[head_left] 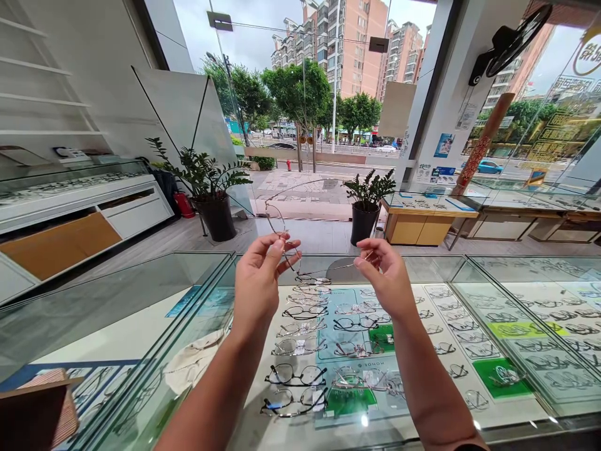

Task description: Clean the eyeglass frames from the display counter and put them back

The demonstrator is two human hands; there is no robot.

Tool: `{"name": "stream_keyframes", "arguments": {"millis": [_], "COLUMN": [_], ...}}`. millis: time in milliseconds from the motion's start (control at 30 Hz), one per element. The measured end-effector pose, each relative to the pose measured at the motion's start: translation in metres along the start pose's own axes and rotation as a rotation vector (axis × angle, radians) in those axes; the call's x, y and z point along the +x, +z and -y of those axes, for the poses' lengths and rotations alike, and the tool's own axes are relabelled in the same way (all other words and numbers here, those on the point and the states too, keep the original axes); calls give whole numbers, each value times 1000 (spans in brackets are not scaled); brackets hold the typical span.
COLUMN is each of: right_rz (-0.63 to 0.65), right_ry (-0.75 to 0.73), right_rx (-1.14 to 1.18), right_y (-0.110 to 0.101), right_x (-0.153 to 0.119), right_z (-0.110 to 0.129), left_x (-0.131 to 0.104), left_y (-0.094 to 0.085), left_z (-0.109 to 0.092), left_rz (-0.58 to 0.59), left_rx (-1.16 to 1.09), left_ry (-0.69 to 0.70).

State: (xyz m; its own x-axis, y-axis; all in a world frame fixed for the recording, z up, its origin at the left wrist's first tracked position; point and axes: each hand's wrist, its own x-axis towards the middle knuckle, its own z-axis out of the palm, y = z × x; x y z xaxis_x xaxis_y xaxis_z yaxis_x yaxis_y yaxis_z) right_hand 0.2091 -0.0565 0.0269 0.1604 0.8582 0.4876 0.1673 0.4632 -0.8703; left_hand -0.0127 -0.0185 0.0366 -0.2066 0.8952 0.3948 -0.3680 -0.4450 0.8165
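Observation:
A thin-rimmed pair of glasses (276,216) is held up in the air above a glass display case (446,266). My left hand (260,272) pinches its frame near the middle, between thumb and fingers, with one lens rim rising above the fingertips. To the right, my right hand (387,272) is closed on the tip of a temple arm that runs across toward the left hand. Under both hands, inside the case, lie rows of glasses, among them a black-rimmed pair (295,374).
A cream cloth (195,360) lies left of my left forearm. A brown box (35,407) is at the lower left. Beyond the case stand two potted plants (213,213), (366,213), with a wooden cabinet (420,228) at the right.

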Motion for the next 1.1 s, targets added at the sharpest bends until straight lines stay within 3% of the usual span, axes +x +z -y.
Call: {"name": "stream_keyframes", "arguments": {"millis": [100, 267, 433, 600, 767, 1000, 1100], "right_rz": [-7, -156, -138, -130, -69, 263, 259], "right_ry": [-84, -380, -343, -295, -194, -55, -27], "right_rx": [-173, -413, -420, -448, -439, -372, -279], "right_y": [0, -6, -16, -31, -24, 22, 30], "right_x": [-2, -8, -19, -34, -70, -149, -166], "right_z": [4, 15, 18, 16, 17, 6, -4], "left_x": [2, -4, -20, -45, -87, -146, -160], "left_y": [-4, -8, -6, -15, -34, -49, -50], "left_z": [0, -4, -12, -15, -12, 8, 15], "left_rz": [34, 251, 512, 591, 558, 367, 386], "left_rx": [50, 212, 329, 438, 445, 368, 301], "left_ry": [14, 9, -37, -79, -155, -124, -203]}}
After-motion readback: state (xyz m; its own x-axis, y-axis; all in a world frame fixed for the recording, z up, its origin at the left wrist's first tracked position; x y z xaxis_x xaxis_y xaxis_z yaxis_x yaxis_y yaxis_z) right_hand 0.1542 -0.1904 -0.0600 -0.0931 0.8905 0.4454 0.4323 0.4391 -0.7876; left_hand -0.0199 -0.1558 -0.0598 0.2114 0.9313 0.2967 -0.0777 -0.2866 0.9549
